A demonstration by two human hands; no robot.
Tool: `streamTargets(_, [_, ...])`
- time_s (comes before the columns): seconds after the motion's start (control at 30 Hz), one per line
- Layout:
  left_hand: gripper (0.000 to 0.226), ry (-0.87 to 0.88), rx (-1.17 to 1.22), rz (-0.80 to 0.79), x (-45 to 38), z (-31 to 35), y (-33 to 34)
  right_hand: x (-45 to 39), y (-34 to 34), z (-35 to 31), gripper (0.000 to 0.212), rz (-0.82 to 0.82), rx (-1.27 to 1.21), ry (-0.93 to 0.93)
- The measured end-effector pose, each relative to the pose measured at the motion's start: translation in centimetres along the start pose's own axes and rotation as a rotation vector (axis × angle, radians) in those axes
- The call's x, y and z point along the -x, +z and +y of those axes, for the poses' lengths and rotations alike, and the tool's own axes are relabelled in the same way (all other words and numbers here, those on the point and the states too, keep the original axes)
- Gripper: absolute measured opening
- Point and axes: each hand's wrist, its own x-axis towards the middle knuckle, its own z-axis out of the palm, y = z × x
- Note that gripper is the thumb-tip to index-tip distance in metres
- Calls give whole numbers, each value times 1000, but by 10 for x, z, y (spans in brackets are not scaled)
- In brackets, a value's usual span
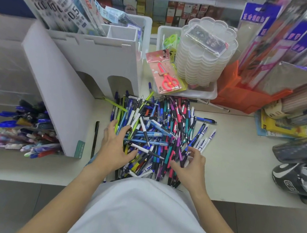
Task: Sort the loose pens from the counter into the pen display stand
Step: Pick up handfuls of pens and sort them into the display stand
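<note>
Loose pens on white desk, both hands at the heap.

Item: pile of loose pens [158,133], mixed blue, white, teal, magenta and green, heaped mid-desk [228,169] and reaching its near edge. Left hand [115,148] lies palm down on the pile's left side, forearm coming in from the near edge; fingers [124,130] spread and slightly bent over the pens, pinching none. Right hand [191,166] sits at the pile's near right side, wrist raised, fingers [195,151] spread and loosely curled, tips touching the pens; no pen gripped. Pen display stand [63,82], white, stands toward the desk's left edge, its clear left compartments holding pens [23,129]. One black pen [95,139] lies apart beside the stand.
</note>
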Motion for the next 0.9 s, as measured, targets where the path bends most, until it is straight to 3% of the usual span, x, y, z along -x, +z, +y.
streamTargets(0.1, [90, 75, -133, 32, -5, -2, 4, 1, -1, 5, 88, 20, 153, 56])
streamTargets(0.23, [88, 300, -267, 90, -10, 4, 7, 1, -1, 13, 105, 89, 222, 174])
streamTargets(0.33, [89, 463, -253, 53, -13, 19, 11, 0, -4, 20, 109, 164, 171, 202])
streamTargets(0.47, [91, 534, -364, -57, -22, 35, 21, 6, -15, 31, 117, 335, 183, 150])
streamTargets(0.6, [83, 523, -519, -55, -32, 48, 25, 16, -26, 44, 135, 131, 146, 346])
streamTargets(0.67, [69, 493, -540, -76, -38, 54, 28, 16, -23, 44, 129, 90, 65, 308])
streamTargets(0.83, [39, 471, -588, -192, -49, 66, 30, 4, -1, 17, 86, 55, -47, 135])
streamTargets(0.9, [27, 442, -496, -247, -51, 69, 28, -3, 3, 8, 75, 13, -110, 143])
